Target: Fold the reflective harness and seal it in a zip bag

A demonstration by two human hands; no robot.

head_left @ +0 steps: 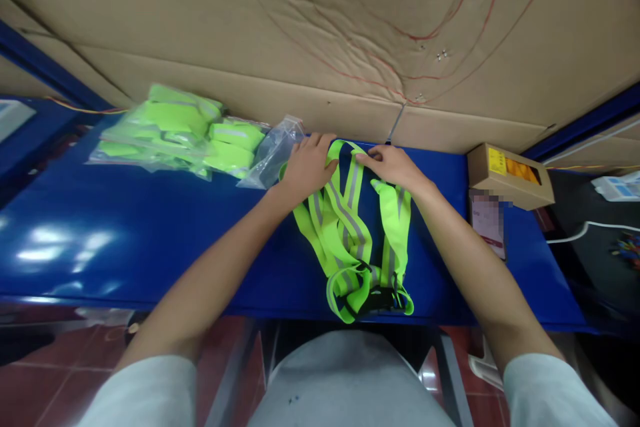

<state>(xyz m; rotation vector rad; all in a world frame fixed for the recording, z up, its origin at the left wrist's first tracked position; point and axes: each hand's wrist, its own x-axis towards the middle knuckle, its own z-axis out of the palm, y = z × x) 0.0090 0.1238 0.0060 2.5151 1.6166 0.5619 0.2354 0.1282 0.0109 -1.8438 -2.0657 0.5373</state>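
Observation:
A bright yellow-green reflective vest [350, 220] made of straps with grey stripes lies loosely spread on the blue table. Its black buckle part [381, 299] rests close to the front edge. My left hand [311, 163] lies over the vest's upper left straps, fingers stretched forward and thumb apart. At the upper right, my right hand [393, 165] has thumb and forefinger closed on a strap. To the left of the vest, an empty-looking clear plastic bag [274, 152] touches several bagged yellow-green bundles [173, 123].
A brown cardboard box [510, 175] with orange contents stands at the right rear, beside a phone [487, 223]. Cardboard sheeting [280, 80] with red wires rises behind the blue table [150, 240]. A dark surface with a white cable [575, 235] adjoins on the right.

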